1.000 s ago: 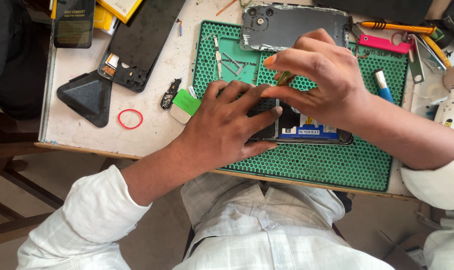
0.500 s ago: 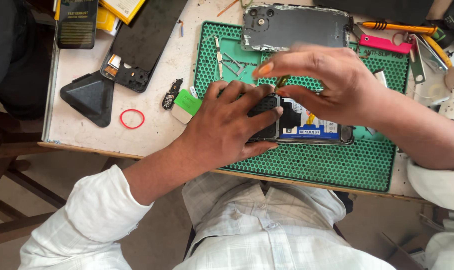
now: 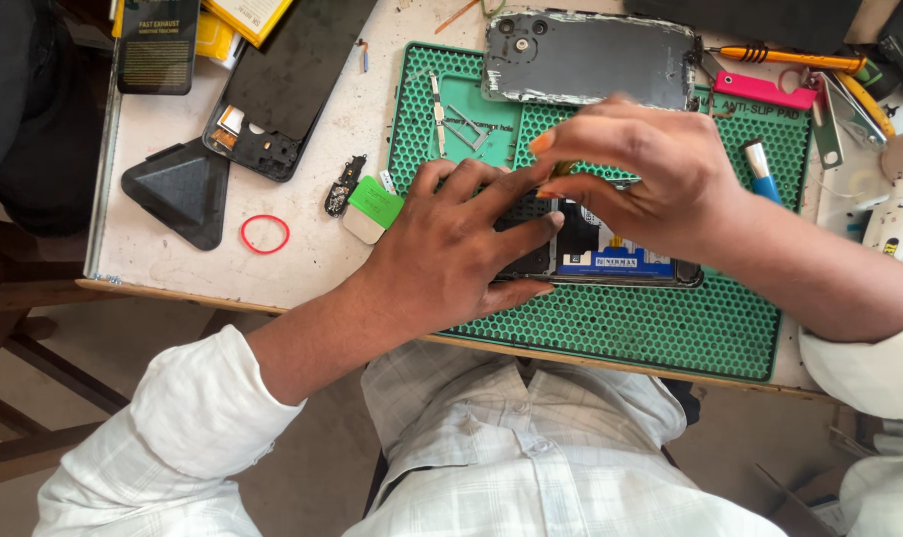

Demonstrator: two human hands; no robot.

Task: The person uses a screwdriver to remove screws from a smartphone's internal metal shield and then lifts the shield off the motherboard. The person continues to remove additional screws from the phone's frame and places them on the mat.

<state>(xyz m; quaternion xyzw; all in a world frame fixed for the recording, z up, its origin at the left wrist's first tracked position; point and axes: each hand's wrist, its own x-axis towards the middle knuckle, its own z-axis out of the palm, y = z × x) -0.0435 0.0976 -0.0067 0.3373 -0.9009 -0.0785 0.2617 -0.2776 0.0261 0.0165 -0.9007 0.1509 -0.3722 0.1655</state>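
Grey back cover (image 3: 591, 60) beyond hands (image 3: 451, 249)

Workbench: a pale, scuffed table (image 3: 302, 249) with a metal-trimmed left edge. Wooden frame members (image 3: 14, 398) run below its left corner. The floor (image 3: 302, 477) is brown. Lighting is even and diffuse.

Two hands (image 3: 451, 249) (image 3: 650, 169) work over one opened phone (image 3: 611, 254). One green mat (image 3: 621, 328), one grey back cover (image 3: 591, 60), one red rubber band (image 3: 265, 234) and one black triangular pick (image 3: 178, 189) lie around.
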